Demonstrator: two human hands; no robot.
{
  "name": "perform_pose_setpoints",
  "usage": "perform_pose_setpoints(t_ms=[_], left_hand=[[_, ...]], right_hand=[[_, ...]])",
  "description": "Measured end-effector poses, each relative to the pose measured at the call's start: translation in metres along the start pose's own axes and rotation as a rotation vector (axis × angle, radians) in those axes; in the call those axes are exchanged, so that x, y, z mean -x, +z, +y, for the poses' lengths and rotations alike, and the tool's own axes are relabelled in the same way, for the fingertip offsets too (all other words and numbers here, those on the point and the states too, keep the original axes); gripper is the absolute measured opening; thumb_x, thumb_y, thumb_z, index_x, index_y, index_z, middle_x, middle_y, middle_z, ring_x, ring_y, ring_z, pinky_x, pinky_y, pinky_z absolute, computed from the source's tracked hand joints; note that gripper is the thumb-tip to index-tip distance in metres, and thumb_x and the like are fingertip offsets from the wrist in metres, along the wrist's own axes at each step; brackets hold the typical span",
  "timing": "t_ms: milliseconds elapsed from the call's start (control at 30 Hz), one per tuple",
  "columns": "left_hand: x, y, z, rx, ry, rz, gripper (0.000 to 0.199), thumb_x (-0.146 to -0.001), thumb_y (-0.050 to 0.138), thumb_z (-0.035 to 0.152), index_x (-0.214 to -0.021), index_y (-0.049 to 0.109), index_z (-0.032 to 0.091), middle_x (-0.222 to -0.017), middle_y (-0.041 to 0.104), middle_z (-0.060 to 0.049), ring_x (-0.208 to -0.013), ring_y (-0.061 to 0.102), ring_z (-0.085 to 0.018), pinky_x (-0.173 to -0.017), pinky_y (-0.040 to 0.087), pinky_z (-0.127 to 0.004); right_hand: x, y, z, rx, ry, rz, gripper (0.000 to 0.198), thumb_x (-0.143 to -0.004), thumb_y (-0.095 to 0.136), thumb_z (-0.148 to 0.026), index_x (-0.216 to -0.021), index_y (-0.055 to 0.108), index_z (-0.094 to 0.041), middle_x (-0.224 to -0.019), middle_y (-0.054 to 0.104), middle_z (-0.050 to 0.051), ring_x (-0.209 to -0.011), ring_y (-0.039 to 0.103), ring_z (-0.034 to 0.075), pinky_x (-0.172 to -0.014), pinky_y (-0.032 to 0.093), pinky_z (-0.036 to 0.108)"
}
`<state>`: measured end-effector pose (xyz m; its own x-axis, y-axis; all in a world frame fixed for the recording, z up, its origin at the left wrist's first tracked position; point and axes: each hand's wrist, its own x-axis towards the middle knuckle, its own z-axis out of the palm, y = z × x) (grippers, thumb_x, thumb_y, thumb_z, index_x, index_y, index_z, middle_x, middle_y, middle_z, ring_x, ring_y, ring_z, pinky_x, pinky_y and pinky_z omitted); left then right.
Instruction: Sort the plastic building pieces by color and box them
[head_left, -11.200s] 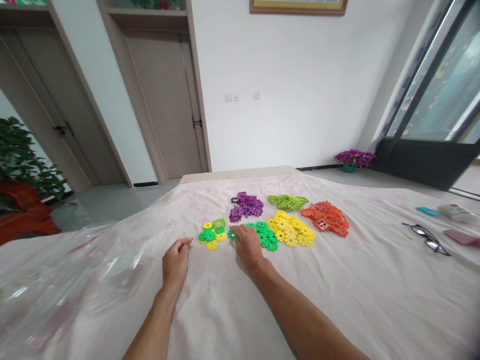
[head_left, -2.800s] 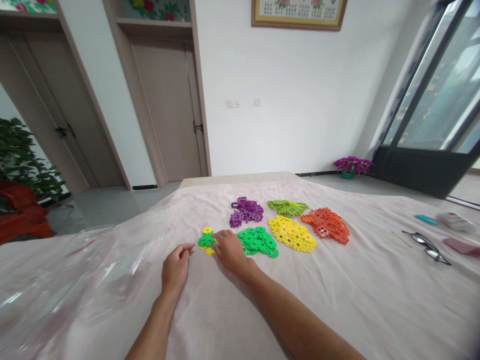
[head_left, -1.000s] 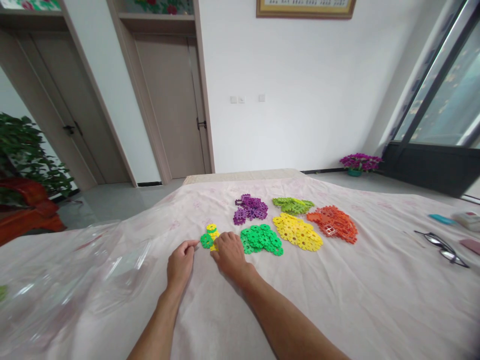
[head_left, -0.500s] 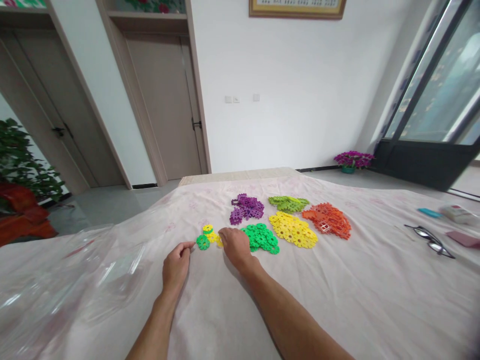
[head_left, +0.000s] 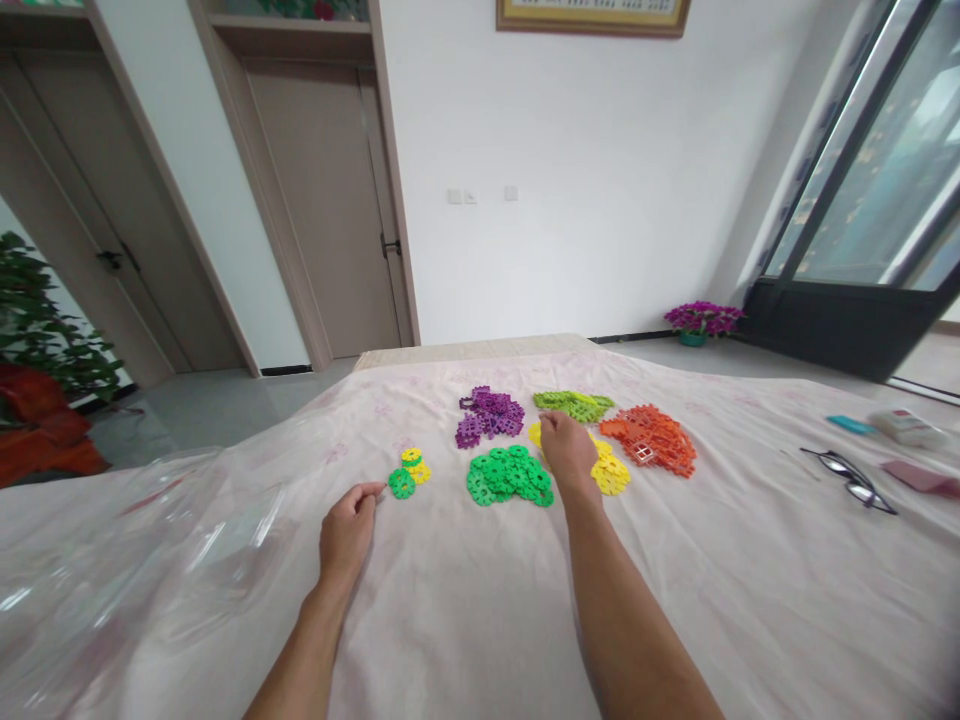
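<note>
My left hand (head_left: 349,530) rests on the cloth with curled fingers. Its fingertips are right by a green flower-shaped disc (head_left: 401,484), and I cannot tell whether they touch or pinch it. Beside that disc are a small stack with a yellow top (head_left: 412,456) and a yellow disc (head_left: 420,473). My right hand (head_left: 570,450) is closed over the pile of yellow flower-shaped discs (head_left: 612,474), hiding its middle. Whatever its fingers hold, if anything, is hidden. A pile of green discs (head_left: 511,476) lies just left of it.
Purple pieces (head_left: 492,415), light green pieces (head_left: 574,405) and orange-red pieces (head_left: 651,440) lie in piles behind and to the right. Eyeglasses (head_left: 847,480) are at far right. Clear plastic packaging (head_left: 217,550) covers the cloth's left side.
My right hand has moved right, from the small group of discs to the yellow pile. A yellow piece under its fingers is gone from that group. My left hand stays about where it was.
</note>
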<state>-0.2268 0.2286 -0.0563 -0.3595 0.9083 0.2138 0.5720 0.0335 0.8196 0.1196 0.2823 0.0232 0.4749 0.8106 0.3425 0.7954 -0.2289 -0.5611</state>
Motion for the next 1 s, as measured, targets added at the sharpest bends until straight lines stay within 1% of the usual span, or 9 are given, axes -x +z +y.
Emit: perform_pose_setpoints(t_ms=[100, 167, 267, 367, 500, 667, 733, 867, 1000], left_hand=[[0.0, 0.001, -0.001, 0.005, 0.0, -0.003, 0.03, -0.082, 0.051, 0.033, -0.099, 0.075, 0.026, -0.104, 0.077, -0.002, -0.096, 0.069, -0.022, -0.088, 0.049, -0.03], [-0.001, 0.001, -0.001, 0.009, -0.001, -0.007, 0.03, -0.082, 0.051, 0.032, -0.1, 0.075, 0.026, -0.105, 0.077, -0.003, -0.097, 0.069, -0.022, -0.089, 0.049, -0.031], [-0.001, 0.001, -0.001, 0.022, 0.004, -0.002, 0.031, -0.082, 0.05, 0.031, -0.1, 0.075, 0.025, -0.105, 0.077, -0.003, -0.099, 0.069, -0.022, -0.092, 0.049, -0.031], [-0.001, 0.001, -0.001, 0.039, 0.011, 0.004, 0.031, -0.082, 0.05, 0.03, -0.099, 0.075, 0.024, -0.106, 0.077, -0.004, -0.1, 0.069, -0.022, -0.092, 0.049, -0.031], [-0.001, 0.001, -0.001, 0.06, 0.028, 0.02, 0.031, -0.081, 0.05, 0.03, -0.099, 0.074, 0.024, -0.106, 0.077, -0.003, -0.099, 0.069, -0.021, -0.092, 0.05, -0.031], [-0.004, 0.003, -0.006, 0.079, 0.041, 0.016, 0.031, -0.082, 0.049, 0.031, -0.098, 0.074, 0.023, -0.106, 0.077, -0.004, -0.099, 0.07, -0.02, -0.092, 0.05, -0.03], [-0.005, 0.004, -0.008, 0.084, 0.041, 0.013, 0.031, -0.082, 0.049, 0.031, -0.099, 0.073, 0.023, -0.106, 0.077, -0.004, -0.099, 0.07, -0.02, -0.092, 0.05, -0.03], [-0.005, 0.004, -0.008, 0.081, 0.035, 0.011, 0.03, -0.082, 0.05, 0.031, -0.098, 0.074, 0.023, -0.104, 0.077, -0.004, -0.097, 0.07, -0.021, -0.092, 0.05, -0.031], [-0.004, 0.002, -0.006, 0.087, 0.043, 0.017, 0.03, -0.082, 0.05, 0.031, -0.097, 0.074, 0.024, -0.105, 0.077, -0.004, -0.099, 0.07, -0.021, -0.093, 0.05, -0.031]], right_hand=[[-0.004, -0.001, 0.004, 0.011, -0.006, 0.108, 0.033, -0.094, 0.046, -0.028, -0.112, 0.074, -0.024, -0.117, 0.069, 0.011, -0.109, 0.059, 0.027, -0.09, 0.042, 0.038], [-0.001, 0.005, -0.005, -0.06, -0.088, 0.121, 0.033, -0.094, 0.046, -0.023, -0.113, 0.073, -0.022, -0.117, 0.069, 0.01, -0.111, 0.057, 0.025, -0.095, 0.041, 0.037], [0.018, 0.024, -0.033, -0.174, -0.305, 0.022, 0.033, -0.094, 0.044, -0.018, -0.111, 0.072, -0.02, -0.113, 0.07, 0.008, -0.108, 0.058, 0.022, -0.097, 0.041, 0.033], [0.053, 0.049, -0.063, -0.203, -0.538, -0.131, 0.031, -0.094, 0.046, -0.016, -0.113, 0.071, -0.02, -0.114, 0.069, 0.008, -0.11, 0.057, 0.022, -0.099, 0.041, 0.032], [0.104, 0.079, -0.084, -0.159, -0.79, -0.316, 0.038, -0.095, 0.051, -0.02, -0.131, 0.06, -0.021, -0.132, 0.063, 0.007, -0.122, 0.051, 0.023, -0.104, 0.04, 0.035], [0.133, 0.097, -0.092, -0.071, -0.935, -0.365, 0.053, -0.097, 0.052, -0.038, -0.146, 0.043, -0.021, -0.155, 0.04, 0.008, -0.146, 0.024, 0.028, -0.119, 0.023, 0.046], [0.134, 0.098, -0.095, -0.063, -0.98, -0.376, 0.051, -0.098, 0.05, -0.042, -0.144, 0.045, -0.022, -0.155, 0.041, 0.008, -0.148, 0.021, 0.028, -0.12, 0.019, 0.049], [0.133, 0.09, -0.1, -0.066, -1.016, -0.402, 0.032, -0.098, 0.051, -0.037, -0.126, 0.06, -0.025, -0.136, 0.06, 0.005, -0.14, 0.033, 0.026, -0.118, 0.02, 0.047], [0.134, 0.083, -0.101, -0.071, -1.052, -0.418, 0.019, -0.094, 0.057, -0.032, -0.107, 0.067, -0.022, -0.11, 0.068, 0.006, -0.117, 0.051, 0.023, -0.109, 0.031, 0.039]])
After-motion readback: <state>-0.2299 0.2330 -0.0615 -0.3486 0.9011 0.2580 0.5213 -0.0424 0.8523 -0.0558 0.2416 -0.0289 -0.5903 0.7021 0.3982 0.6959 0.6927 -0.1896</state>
